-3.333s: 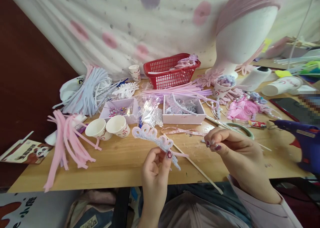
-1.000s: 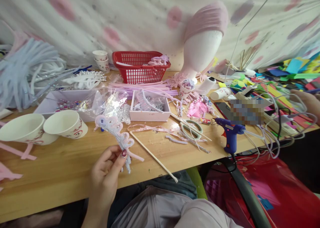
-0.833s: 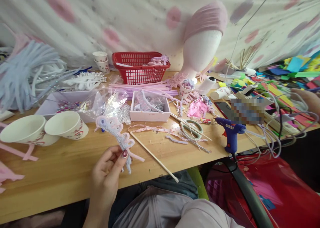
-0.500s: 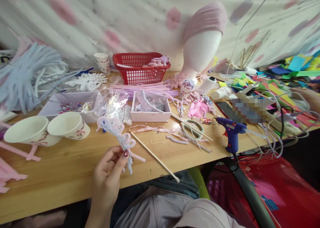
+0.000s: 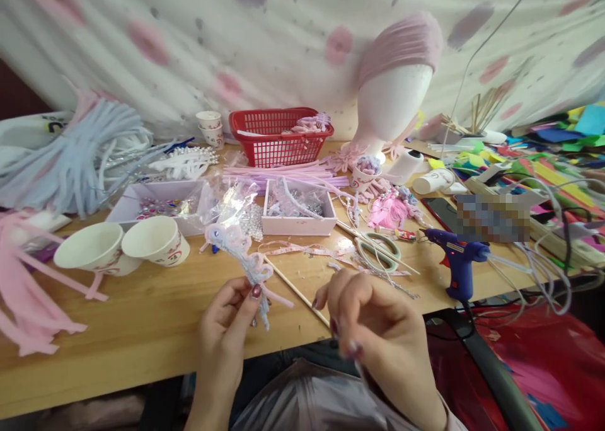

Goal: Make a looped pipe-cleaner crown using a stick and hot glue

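while the left hand [image 5: 225,321] pinches a looped pipe-cleaner ornament [image 5: 241,258] upright for viewing, the curled right hand [image 5: 373,321] hovers beside it, seemingly empty.

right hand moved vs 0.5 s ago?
Yes. The right hand has come into view over the table edge, just right of the left hand and left of the blue glue gun; earlier it was out of frame.

Two hands are in view, the left hand [image 5: 225,326] and the right hand [image 5: 373,322]. The table [image 5: 142,317] carries one red basket [image 5: 278,142], two open boxes [image 5: 297,213], one glue gun [image 5: 457,262], one pair of scissors [image 5: 378,252] and one foam head [image 5: 394,97].
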Available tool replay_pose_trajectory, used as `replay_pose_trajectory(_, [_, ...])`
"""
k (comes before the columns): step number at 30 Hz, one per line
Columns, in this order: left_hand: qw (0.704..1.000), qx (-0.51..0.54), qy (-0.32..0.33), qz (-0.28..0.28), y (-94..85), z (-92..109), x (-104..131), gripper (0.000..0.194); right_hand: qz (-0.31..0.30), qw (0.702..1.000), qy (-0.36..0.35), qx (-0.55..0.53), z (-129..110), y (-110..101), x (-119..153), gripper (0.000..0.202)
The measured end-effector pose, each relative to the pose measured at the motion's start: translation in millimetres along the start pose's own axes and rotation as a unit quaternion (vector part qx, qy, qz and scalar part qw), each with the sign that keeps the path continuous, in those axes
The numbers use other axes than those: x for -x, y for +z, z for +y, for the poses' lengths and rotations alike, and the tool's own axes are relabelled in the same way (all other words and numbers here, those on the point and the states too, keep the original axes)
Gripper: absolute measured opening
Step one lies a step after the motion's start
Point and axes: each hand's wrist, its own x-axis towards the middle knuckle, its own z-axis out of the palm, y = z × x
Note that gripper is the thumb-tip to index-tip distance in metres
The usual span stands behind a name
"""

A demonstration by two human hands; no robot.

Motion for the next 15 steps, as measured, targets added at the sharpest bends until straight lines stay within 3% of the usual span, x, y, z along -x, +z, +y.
replay_pose_trajectory(4, [0.999,-0.006,-0.014,-0.030,5.1,1,7,0.027,0.034,0.987,0.026,0.155,12,-19,-8,0.015])
replay_pose_trajectory(8, [0.998,-0.005,-0.021,-0.054,8.3,-3,11,0.030,-0.003,0.977,0.026,0.210,21,-26,-7,0.018])
replay_pose_trajectory(13, [0.998,-0.006,-0.018,-0.057,6.7,-12,6,0.031,0.002,0.968,-0.033,0.248,23,-29,0,0.032])
replay_pose_trajectory(15, [0.998,0.000,-0.015,-0.059,4.9,-14,4,0.030,0.064,0.956,-0.080,0.276,22,-48,2,0.035])
